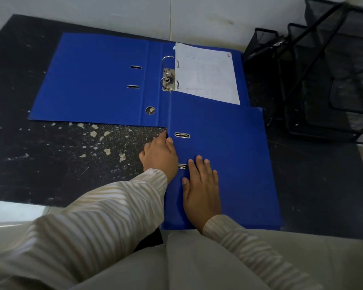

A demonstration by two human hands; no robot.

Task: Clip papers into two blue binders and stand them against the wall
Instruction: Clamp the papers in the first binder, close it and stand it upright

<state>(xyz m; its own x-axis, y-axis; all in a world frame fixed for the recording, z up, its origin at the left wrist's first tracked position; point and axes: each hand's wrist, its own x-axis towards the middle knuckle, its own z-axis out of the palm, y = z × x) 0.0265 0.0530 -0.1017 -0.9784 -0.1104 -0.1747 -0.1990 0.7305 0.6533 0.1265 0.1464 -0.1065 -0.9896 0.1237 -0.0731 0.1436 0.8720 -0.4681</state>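
Note:
An open blue binder (92,80) lies flat at the back of the dark table, its metal ring clip (168,77) holding a white sheet of paper (208,74) on the right half. A second blue binder (228,160) lies closed in front, overlapping the open one's lower right part. My left hand (159,158) grips the closed binder's left spine edge, thumb on top of the cover. My right hand (201,189) rests flat on its cover, fingers spread, beside a metal slot.
A black wire-mesh desk organiser (323,80) stands at the right against the pale wall (134,15). The black tabletop (50,160) is worn with pale chipped spots. My lap in grey cloth fills the bottom of the view.

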